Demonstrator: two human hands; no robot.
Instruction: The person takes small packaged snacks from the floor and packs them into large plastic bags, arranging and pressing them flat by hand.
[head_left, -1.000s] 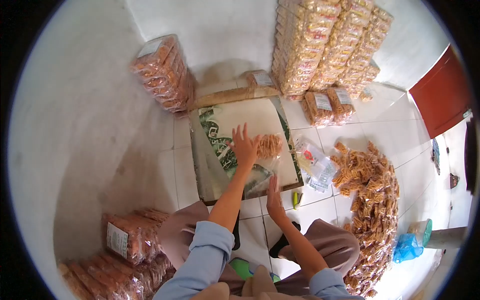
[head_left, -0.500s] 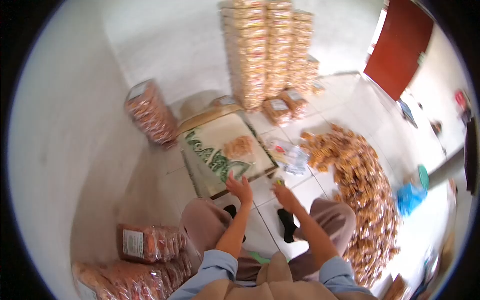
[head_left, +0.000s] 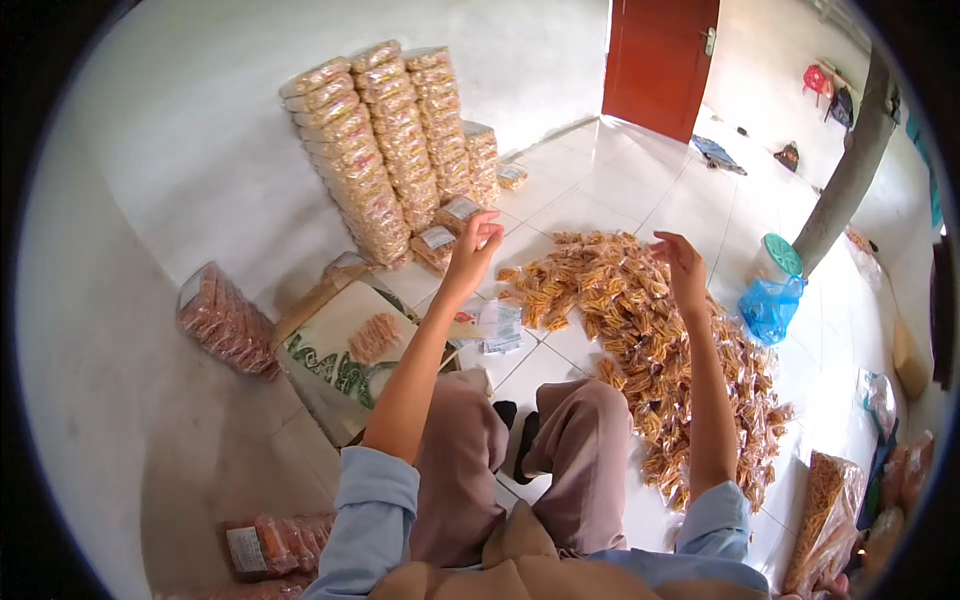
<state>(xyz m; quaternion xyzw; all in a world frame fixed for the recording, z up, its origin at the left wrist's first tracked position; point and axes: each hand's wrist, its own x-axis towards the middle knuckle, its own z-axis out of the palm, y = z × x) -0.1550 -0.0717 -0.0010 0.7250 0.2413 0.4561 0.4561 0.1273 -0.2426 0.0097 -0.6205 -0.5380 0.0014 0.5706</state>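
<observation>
My left hand is raised in front of me with its fingers apart and nothing in it, near the bags by the tall stacks. My right hand hangs over the upper part of a big heap of small snack packets, fingers spread and curved, empty. A low board with a white and green cover lies to the left, partly behind my left forearm. On it rests a clear bag of snack pieces. Printed labels and plastic sheets lie on the floor between board and heap.
Tall stacks of packed bags stand against the wall. Reddish packs lean at the left, more at lower left. A blue plastic bag sits beside a green-lidded tub near a post. A long filled bag is at lower right.
The view has swung to the right. Both hands have left the board area and risen forward, the right one now over the heap. The bag of snacks stays on the board.
</observation>
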